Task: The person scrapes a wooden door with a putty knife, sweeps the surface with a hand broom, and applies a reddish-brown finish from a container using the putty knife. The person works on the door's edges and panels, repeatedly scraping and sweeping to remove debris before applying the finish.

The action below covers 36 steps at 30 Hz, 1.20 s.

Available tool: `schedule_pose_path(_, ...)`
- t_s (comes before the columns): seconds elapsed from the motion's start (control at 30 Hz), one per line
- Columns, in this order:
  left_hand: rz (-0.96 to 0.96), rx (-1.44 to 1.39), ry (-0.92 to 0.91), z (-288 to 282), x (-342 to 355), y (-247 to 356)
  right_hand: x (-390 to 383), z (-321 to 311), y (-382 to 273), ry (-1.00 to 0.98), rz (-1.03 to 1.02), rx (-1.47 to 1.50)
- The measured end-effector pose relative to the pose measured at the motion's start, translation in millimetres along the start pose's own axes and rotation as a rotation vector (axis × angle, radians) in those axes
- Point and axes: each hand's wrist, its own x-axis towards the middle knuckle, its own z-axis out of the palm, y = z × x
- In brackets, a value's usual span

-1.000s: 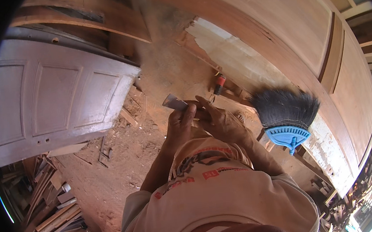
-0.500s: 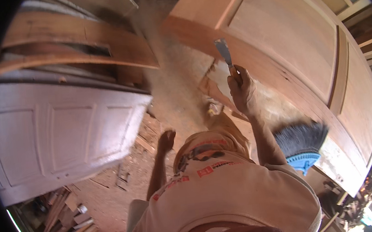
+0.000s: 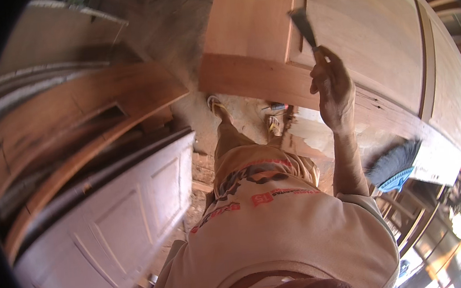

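Note:
My right hand (image 3: pixel 335 90) is closed round the handle of a putty knife (image 3: pixel 302 25), its flat dark blade pointing up and away from me. Below the knife lies a large wooden panelled door (image 3: pixel 363 25), raised off the floor; whether the blade touches its surface I cannot tell. My left hand does not show; my shirt and body cover that side. To the right of my forearm is a broom head (image 3: pixel 393 164) with black bristles and a blue base, beside the door's near edge.
A pale painted panelled door (image 3: pixel 111 227) leans at the left, with curved brown boards (image 3: pixel 73 126) beyond it. A small tool with a red and blue handle (image 3: pixel 278 106) lies on the dusty floor by my foot. Wood pieces clutter the far right.
I have stepped forward and turned, so the wooden door sits closer. The putty knife in my right hand is now over the door's panels. My left hand has gone out of sight.

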Motion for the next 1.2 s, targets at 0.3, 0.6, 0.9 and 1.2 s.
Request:
schedule_pose_path(0.3,0.161,-0.974,0.174,-327.2,156.6,202.2,75.7,109.1,-15.8,0.489,-0.164,0.014)
schedule_pose_path(0.6,0.098,-0.922,0.185,-406.2,172.7,189.3,106.3,174.4,-10.4,0.552,-0.026,0.157)
schedule_pose_path(0.9,0.573,-0.496,0.206,-458.3,216.0,346.7,177.2,171.4,30.9,0.506,0.072,0.404)
schedule_pose_path(1.2,0.786,-0.468,-0.201,-461.4,229.5,543.4,192.4,187.3,32.8,0.697,0.099,0.251)
